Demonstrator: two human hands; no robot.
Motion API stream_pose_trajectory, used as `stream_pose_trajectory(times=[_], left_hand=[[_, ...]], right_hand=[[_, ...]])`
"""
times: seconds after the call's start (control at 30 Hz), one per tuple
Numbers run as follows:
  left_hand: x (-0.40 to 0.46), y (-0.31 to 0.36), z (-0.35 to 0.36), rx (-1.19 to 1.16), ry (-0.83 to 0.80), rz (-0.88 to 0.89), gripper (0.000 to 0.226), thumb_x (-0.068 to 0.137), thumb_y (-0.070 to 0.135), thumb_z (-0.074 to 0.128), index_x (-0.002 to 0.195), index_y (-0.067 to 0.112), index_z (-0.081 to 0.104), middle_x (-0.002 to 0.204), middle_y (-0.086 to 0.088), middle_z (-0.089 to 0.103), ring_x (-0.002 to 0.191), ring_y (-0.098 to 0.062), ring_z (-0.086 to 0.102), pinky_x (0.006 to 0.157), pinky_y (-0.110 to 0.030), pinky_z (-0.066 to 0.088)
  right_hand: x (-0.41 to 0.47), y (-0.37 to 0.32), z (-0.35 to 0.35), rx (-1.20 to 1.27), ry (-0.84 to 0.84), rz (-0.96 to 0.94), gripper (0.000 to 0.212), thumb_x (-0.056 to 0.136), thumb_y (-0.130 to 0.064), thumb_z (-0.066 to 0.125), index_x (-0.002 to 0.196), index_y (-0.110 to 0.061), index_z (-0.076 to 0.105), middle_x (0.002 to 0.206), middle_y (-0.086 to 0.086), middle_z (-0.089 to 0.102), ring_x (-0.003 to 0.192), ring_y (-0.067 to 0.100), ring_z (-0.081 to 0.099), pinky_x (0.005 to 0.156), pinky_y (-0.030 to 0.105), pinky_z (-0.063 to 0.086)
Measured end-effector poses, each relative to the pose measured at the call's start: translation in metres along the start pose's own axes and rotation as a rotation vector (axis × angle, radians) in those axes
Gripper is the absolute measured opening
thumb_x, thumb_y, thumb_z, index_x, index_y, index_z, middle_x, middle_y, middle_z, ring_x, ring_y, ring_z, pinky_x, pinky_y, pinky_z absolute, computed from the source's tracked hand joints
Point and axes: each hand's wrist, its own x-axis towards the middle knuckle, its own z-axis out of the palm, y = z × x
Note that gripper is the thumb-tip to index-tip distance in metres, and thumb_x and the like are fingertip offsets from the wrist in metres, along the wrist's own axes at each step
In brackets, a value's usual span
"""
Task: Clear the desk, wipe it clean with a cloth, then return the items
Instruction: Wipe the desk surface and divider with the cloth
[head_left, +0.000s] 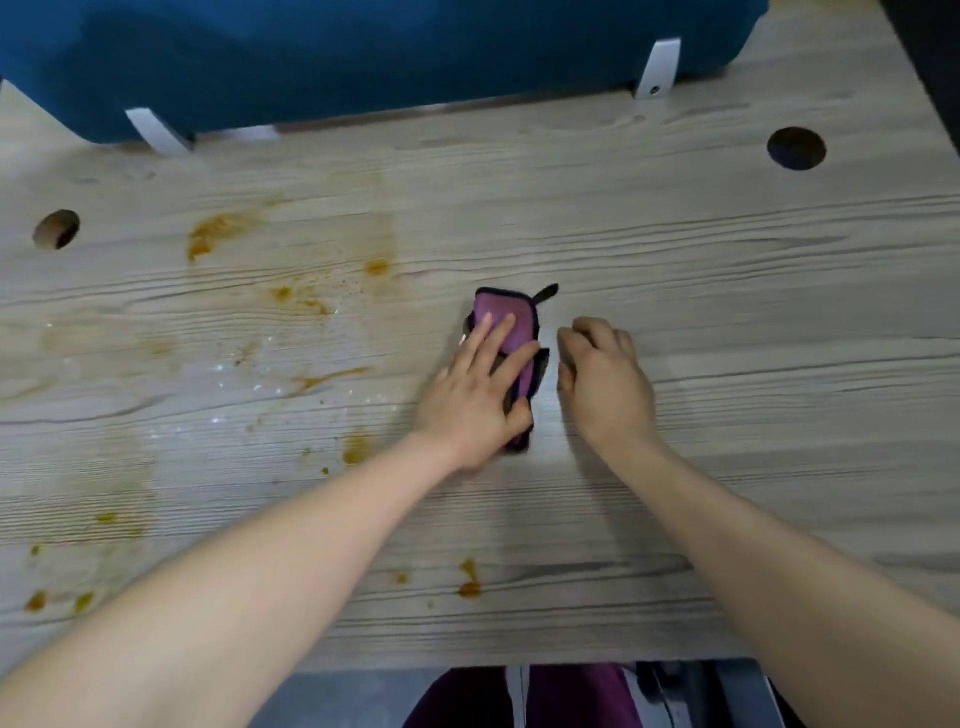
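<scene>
A: Starting at the left, what's sitting on the desk (675, 249)?

B: Orange stains (218, 231) are spreading over the left half, with wet streaks shining among them. Nothing else is standing there, so clearing is looking done and wiping is the step in hand, I'd judge.

A: And the cloth (506, 332)?

B: It's lying near the middle, folded into a narrow pad, purple with a dark edge and a small loop poking out at its far corner. Folding is probably giving a thicker pad to press with.

A: What's the left hand (475, 395) doing?

B: It's lying flat on the cloth, fingers straight and spread toward the far end, thumb tucking against the near edge. It's pressing rather than clutching, likely to pin the fold or push the pad toward the stains.

A: And the right hand (605, 379)?

B: It's resting just beside the cloth on its right, knuckles up, fingers curling under. It's holding nothing that I can make out; it's not gripping the cloth. Both forearms are reaching in from the near edge, converging on the pad
</scene>
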Motion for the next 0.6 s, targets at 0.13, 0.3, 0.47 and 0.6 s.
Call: stream_pose_trajectory(times=[0.13, 0.3, 0.47, 0.6], left_hand=[[0.051, -0.040, -0.020, -0.108, 0.071, -0.258, 0.062, 0.093, 0.043, 0.040, 0.149, 0.032, 0.016, 0.159, 0.002, -0.003, 0.145, -0.016, -0.012, 0.117, -0.041, 0.011], [0.031, -0.019, -0.007, -0.091, 0.174, -0.291, 0.061, 0.093, 0.035, 0.040, 0.149, 0.026, 0.018, 0.159, -0.005, 0.000, 0.145, -0.021, -0.009, 0.116, -0.035, -0.002], [-0.032, 0.001, 0.011, -0.057, 0.040, -0.093, 0.063, 0.093, 0.041, 0.035, 0.150, 0.030, 0.009, 0.158, 0.000, -0.010, 0.144, -0.017, -0.016, 0.117, -0.036, 0.003], [0.002, -0.027, -0.002, -0.035, 0.048, -0.083, 0.063, 0.093, 0.045, 0.035, 0.150, 0.032, 0.011, 0.159, 0.001, -0.007, 0.144, -0.017, -0.014, 0.117, -0.040, 0.009]], right_hand=[[-0.004, 0.003, -0.001, -0.030, 0.006, 0.013, 0.025, 0.094, -0.014, 0.047, 0.117, -0.011, 0.058, 0.133, 0.002, 0.044, 0.119, 0.023, 0.037, 0.069, 0.032, 0.043], [-0.021, -0.004, 0.003, -0.044, -0.020, 0.034, 0.030, 0.094, -0.013, 0.049, 0.123, -0.012, 0.055, 0.131, 0.004, 0.041, 0.119, 0.022, 0.035, 0.068, 0.031, 0.040], [-0.033, -0.011, 0.006, 0.000, 0.007, 0.059, 0.029, 0.093, -0.014, 0.049, 0.121, -0.012, 0.056, 0.132, 0.003, 0.042, 0.120, 0.023, 0.036, 0.070, 0.031, 0.041], [-0.032, -0.009, 0.004, -0.023, 0.008, 0.046, 0.025, 0.092, -0.018, 0.051, 0.116, -0.013, 0.057, 0.128, 0.002, 0.044, 0.116, 0.022, 0.037, 0.068, 0.032, 0.043]])
